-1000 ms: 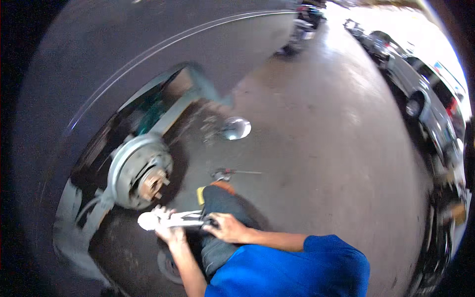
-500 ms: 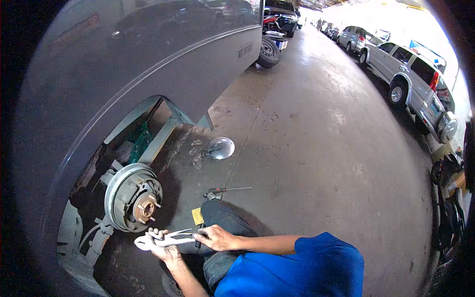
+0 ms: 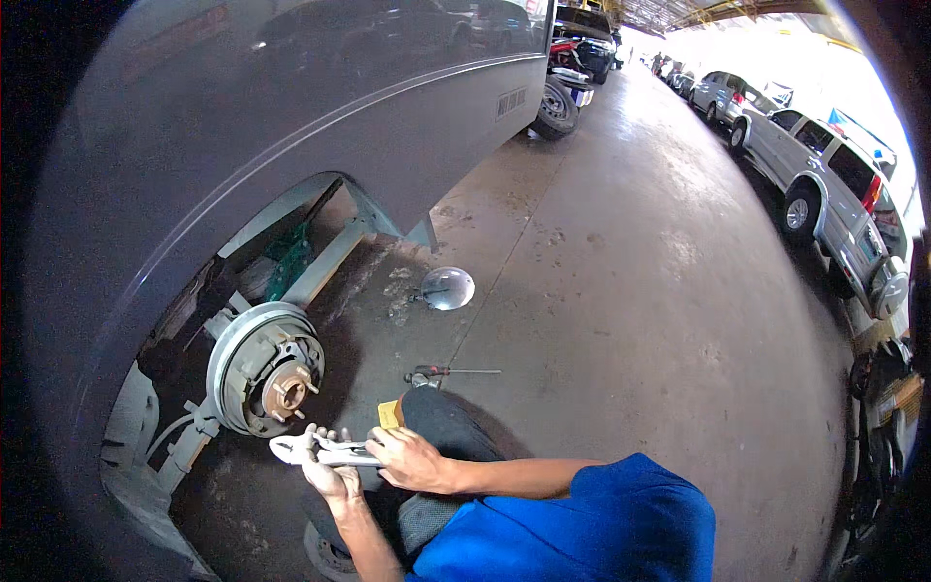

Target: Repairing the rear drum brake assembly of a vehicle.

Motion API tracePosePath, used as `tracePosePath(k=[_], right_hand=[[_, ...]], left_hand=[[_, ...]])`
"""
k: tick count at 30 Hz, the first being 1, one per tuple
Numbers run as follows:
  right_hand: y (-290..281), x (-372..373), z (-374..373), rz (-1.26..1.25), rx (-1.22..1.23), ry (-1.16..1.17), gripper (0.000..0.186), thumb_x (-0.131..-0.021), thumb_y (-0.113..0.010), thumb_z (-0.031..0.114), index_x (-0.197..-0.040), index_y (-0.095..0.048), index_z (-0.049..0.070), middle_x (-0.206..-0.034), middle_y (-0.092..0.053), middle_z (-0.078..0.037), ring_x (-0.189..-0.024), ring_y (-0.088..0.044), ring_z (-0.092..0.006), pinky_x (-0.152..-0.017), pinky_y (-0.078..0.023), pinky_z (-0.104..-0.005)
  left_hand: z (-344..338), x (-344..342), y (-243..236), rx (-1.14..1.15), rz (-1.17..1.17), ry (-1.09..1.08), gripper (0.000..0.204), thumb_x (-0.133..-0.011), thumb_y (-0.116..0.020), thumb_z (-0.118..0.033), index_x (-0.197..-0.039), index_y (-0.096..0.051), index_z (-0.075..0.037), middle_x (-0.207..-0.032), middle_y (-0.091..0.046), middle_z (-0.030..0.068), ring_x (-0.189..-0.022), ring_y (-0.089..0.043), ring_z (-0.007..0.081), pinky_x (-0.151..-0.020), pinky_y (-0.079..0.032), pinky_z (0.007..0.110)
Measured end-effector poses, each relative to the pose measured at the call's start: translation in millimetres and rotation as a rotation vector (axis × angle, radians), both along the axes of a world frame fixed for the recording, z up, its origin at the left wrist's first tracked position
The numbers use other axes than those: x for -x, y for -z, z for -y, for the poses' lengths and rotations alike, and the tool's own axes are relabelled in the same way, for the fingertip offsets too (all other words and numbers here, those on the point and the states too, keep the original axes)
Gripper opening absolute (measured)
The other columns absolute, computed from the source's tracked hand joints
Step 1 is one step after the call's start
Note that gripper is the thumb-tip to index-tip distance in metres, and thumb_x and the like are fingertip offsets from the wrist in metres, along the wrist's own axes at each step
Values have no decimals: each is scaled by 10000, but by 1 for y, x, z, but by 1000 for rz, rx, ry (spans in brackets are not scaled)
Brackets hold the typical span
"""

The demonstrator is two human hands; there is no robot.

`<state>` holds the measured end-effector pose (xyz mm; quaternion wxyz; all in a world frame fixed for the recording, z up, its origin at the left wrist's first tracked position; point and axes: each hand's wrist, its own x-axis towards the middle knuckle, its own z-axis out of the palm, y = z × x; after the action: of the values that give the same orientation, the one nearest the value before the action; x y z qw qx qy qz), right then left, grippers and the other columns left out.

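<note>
A pair of pale metal pliers [image 3: 288,449] lies across my left hand [image 3: 332,477], jaws pointing left, fingers curled round its middle. My right hand [image 3: 411,460] closes on the handle end of the same pliers, its fingers hiding the tips. Just beyond the hands is a wheel hub [image 3: 287,393] with bare studs, rusty at its centre, set in a round grey brake assembly [image 3: 233,373]. The wheel is off. A small yellow box [image 3: 391,414] sits beside my knee.
A grey vehicle's body [image 3: 320,107] fills the upper left. On the floor lie a screwdriver [image 3: 470,371] with a red and black handle and a shiny round metal dish [image 3: 447,288]. A loose wheel [image 3: 556,109] stands farther off; a silver car [image 3: 824,175] is parked right.
My right hand has slid left along the pliers, nearer my left hand, and the handles look closer together. A dark bar seen by my right hand is now hidden. The view has shifted slightly.
</note>
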<state>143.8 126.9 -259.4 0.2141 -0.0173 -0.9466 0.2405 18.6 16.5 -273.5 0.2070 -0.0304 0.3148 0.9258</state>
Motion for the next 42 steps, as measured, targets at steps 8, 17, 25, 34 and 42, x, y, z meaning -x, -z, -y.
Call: tracePosePath(k=[8, 17, 25, 34, 42], right_hand=[[-14, 25, 16, 379, 419, -80, 291, -836, -632, 237, -806, -617, -51, -824, -645, -279, -764, -647, -447, -654, -527, -489], [-10, 62, 25, 514, 687, -162, 317, -832, -664, 273, -749, -648, -33, -586, -618, -113, -535, -599, -162, -541, -472, -346], [-6, 99, 37, 507, 1006, -177, 348, -839, -567, 279, -822, -648, -59, -703, -647, -165, -674, -625, -236, -664, -489, -382], [18, 125, 43, 428, 1529, -241, 434, -769, -658, 215, -1101, -509, -21, -801, -540, -36, -666, -503, -131, -605, -432, -280], [25, 132, 35, 455, 1561, -280, 519, -742, -651, 169, -1167, -394, 17, -900, -494, -52, -736, -502, -113, -613, -449, -249]], left_hand=[[8, -3, 5, 391, -120, 36, 388, -909, -578, -142, -1251, -482, 14, -993, -631, 144, -824, -677, 266, -745, -562, 373], [29, 37, 15, 781, -217, 25, 336, -877, -662, -172, -1054, -394, -74, -826, -550, 73, -575, -593, 168, -495, -526, 299], [25, 66, -29, 1295, -489, 64, 556, -803, -740, -327, -1106, -448, 36, -956, -637, 210, -844, -647, 321, -793, -512, 402], [18, 105, -15, 878, -560, 118, 363, -897, -608, -167, -1202, -483, -14, -971, -546, 23, -842, -520, 99, -750, -462, 255], [18, 110, -19, 838, -479, 187, 374, -882, -602, -154, -1189, -464, 8, -977, -568, 64, -881, -566, 135, -789, -481, 289]])
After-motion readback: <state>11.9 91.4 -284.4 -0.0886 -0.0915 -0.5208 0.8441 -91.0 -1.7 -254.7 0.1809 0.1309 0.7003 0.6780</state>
